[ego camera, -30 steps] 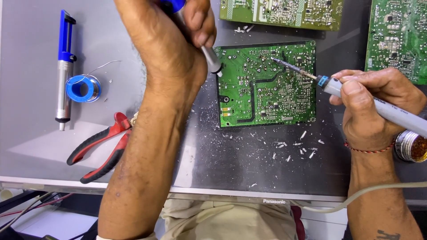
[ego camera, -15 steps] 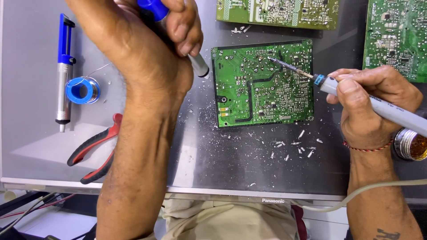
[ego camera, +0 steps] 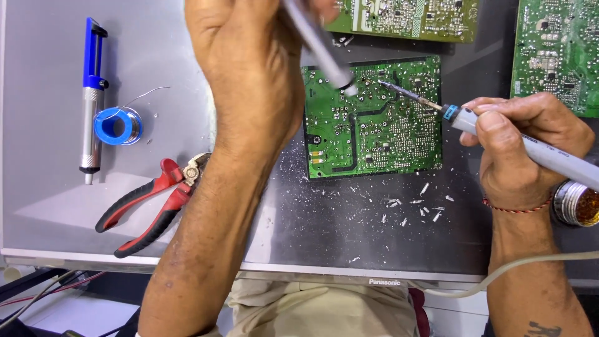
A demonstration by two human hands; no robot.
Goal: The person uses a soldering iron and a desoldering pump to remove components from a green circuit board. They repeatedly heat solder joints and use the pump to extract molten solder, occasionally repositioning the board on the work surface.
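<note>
Grey bench point(ego camera: 50, 75) | right hand point(ego camera: 524, 146): soldering iron point(ego camera: 499, 134) | green board point(ego camera: 374, 122)

The left hand point(ego camera: 256, 81) hides its own fingers, and its blurred grey metal tool point(ego camera: 318, 47) runs past the top edge. The red-handled pliers' point(ego camera: 146, 209) jaws vanish beneath the forearm, and the round brass tin point(ego camera: 577, 204) is cut by the right edge.

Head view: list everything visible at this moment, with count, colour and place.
Green circuit board: one, centre, under both tool tips.
Other green circuit boards: two, top edge and top right.
Grey soldering iron: one, in right grip, tip on board.
Silver desoldering pump: one, in left grip, nozzle at board.
Blue-and-silver desoldering pump: one, far left.
Blue solder spool: one, beside it.
Red-handled pliers: one, lower left.
Round flux tin: one, right edge.
White clipped bits: many, below board.
Left hand; right hand.
</note>
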